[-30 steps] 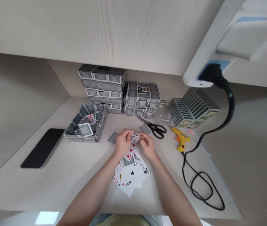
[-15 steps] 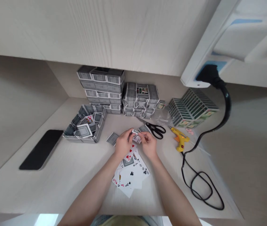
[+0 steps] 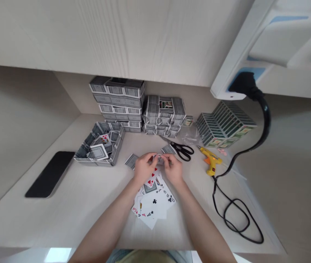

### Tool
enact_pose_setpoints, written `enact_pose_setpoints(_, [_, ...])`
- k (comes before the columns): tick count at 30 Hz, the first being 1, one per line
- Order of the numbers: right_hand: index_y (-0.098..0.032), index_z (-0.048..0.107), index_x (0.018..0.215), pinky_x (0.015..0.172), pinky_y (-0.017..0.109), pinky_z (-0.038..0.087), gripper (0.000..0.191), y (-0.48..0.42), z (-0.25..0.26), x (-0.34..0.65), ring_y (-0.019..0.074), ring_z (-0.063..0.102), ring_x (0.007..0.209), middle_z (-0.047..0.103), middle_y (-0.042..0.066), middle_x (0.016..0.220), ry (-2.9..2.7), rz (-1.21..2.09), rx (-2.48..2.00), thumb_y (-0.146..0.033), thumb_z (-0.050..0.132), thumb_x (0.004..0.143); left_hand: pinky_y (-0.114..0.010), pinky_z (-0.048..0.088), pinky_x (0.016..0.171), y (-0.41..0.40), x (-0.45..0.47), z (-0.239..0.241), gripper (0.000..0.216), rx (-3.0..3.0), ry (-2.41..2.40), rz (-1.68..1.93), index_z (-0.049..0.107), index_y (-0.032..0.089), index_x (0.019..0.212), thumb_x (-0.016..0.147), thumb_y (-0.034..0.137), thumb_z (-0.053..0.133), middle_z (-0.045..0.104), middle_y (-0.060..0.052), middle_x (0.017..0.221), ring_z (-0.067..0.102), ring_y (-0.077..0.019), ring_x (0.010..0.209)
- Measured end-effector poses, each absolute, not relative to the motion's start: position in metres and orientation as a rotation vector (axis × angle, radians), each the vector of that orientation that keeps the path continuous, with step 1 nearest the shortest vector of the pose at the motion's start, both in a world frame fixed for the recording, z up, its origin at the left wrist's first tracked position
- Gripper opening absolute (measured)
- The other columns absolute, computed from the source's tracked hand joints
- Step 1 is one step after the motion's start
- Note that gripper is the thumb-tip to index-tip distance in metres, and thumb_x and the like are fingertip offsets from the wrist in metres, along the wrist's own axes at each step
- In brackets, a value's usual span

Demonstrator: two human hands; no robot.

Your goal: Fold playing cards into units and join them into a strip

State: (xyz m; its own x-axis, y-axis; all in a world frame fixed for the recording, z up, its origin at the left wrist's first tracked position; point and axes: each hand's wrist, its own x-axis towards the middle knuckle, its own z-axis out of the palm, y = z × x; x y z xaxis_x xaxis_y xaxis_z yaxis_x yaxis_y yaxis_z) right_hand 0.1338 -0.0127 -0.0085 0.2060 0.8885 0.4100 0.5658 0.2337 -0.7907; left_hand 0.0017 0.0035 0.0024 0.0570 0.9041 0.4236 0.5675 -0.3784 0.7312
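Playing card (image 3: pixel 159 158), bent small, is pinched between the left hand (image 3: pixel 143 168) and the right hand (image 3: pixel 173 169), each grip closed on one end. It hangs just above a loose pile of face-up cards (image 3: pixel 154 202) on the worktop (image 3: pixel 89 197), scissors (image 3: pixel 183 150) near behind.

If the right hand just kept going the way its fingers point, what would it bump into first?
Probably the small card that it pinches, then the left hand just beyond it. The right hand points forward and to the left, though depth is hard to judge here.
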Motion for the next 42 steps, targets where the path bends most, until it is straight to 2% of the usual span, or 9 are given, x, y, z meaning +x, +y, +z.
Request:
enact_pose_setpoints(14, [-0.017,0.063,0.079,0.063,0.027,0.045,0.02,-0.008,-0.013,0.14,0.0168,0.06,0.066,0.067,0.004,0.074,-1.379,0.431,-1.456,-0.03,0.047,0.08,-0.023,0.048,0.069,0.001,0.003,0.001,0.025,2.088,1.415,1.05,0.063,0.022,0.099,0.081,0.019,0.045,0.07,-0.002,0.088,0.064,-0.0132,0.072])
enact_pose_setpoints(20, [-0.017,0.063,0.074,0.056,0.026,0.044,0.02,-0.005,-0.012,0.139,0.0158,0.057,0.058,0.065,0.002,0.066,-1.383,0.598,-1.398,-0.034,0.052,0.078,-0.024,0.047,0.07,0.005,-0.002,0.0,0.028,1.982,1.534,1.037,0.064,0.02,0.092,0.078,0.01,0.042,0.07,-0.001,0.084,0.064,-0.0152,0.077])
enact_pose_setpoints(24, [-0.018,0.065,0.082,0.067,0.028,0.047,0.021,-0.003,-0.011,0.139,0.0182,0.061,0.071,0.068,0.005,0.081,-1.422,0.613,-1.323,-0.035,0.056,0.076,-0.024,0.047,0.07,0.004,-0.001,0.002,0.026,1.907,1.541,1.109,0.061,0.022,0.1,0.083,0.019,0.042,0.069,-0.001,0.086,0.064,-0.0147,0.075])
enact_pose_setpoints(27, [-0.02,0.066,0.09,0.073,0.03,0.047,0.023,-0.003,-0.011,0.138,0.0193,0.062,0.079,0.068,0.006,0.09,-1.419,0.58,-1.302,-0.035,0.057,0.075,-0.025,0.047,0.065,0.003,0.001,0.004,0.033,1.826,1.489,1.144,0.05,0.022,0.116,0.084,0.027,0.045,0.068,-0.001,0.082,0.062,-0.0137,0.068])
enact_pose_setpoints(29, [-0.02,0.066,0.091,0.072,0.031,0.048,0.024,-0.004,-0.012,0.138,0.0191,0.062,0.078,0.068,0.006,0.09,-1.389,0.557,-1.32,-0.035,0.056,0.076,-0.025,0.048,0.064,0.003,0.004,0.003,0.039,1.736,1.42,1.172,0.045,0.02,0.119,0.081,0.029,0.05,0.067,-0.002,0.082,0.063,-0.0137,0.069])
enact_pose_setpoints(31, [-0.019,0.066,0.09,0.068,0.03,0.048,0.025,-0.004,-0.012,0.137,0.0183,0.062,0.073,0.069,0.006,0.088,-1.341,0.546,-1.354,-0.037,0.055,0.076,-0.025,0.05,0.062,0.004,0.006,0.001,0.038,1.594,1.346,1.173,0.044,0.018,0.114,0.078,0.029,0.054,0.067,-0.003,0.083,0.064,-0.014,0.068])
enact_pose_setpoints(35, [-0.017,0.065,0.089,0.06,0.028,0.048,0.029,-0.004,-0.011,0.137,0.0158,0.059,0.062,0.068,0.006,0.081,-1.259,0.567,-1.426,-0.04,0.056,0.075,-0.024,0.051,0.049,0.005,0.011,-0.005,0.022,1.334,1.209,1.115,0.044,0.017,0.097,0.078,0.026,0.051,0.065,-0.002,0.075,0.062,-0.0127,0.052])
enact_pose_setpoints(39, [-0.015,0.064,0.087,0.054,0.026,0.047,0.031,-0.006,-0.008,0.136,0.0149,0.058,0.057,0.067,0.005,0.072,-1.232,0.579,-1.435,-0.043,0.056,0.075,-0.023,0.051,0.052,0.005,0.01,-0.008,0.014,1.338,1.168,1.192,0.049,0.018,0.089,0.08,0.028,0.048,0.064,0.0,0.071,0.062,-0.0116,0.054])
enact_pose_setpoints(42, [-0.016,0.061,0.075,0.05,0.025,0.046,0.032,-0.007,-0.007,0.136,0.0156,0.058,0.055,0.065,0.004,0.064,-1.219,0.627,-1.413,-0.046,0.051,0.078,-0.021,0.048,0.053,0.005,0.006,-0.005,0.016,1.462,1.249,1.215,0.055,0.018,0.091,0.082,0.028,0.047,0.063,0.001,0.067,0.06,-0.0105,0.054])
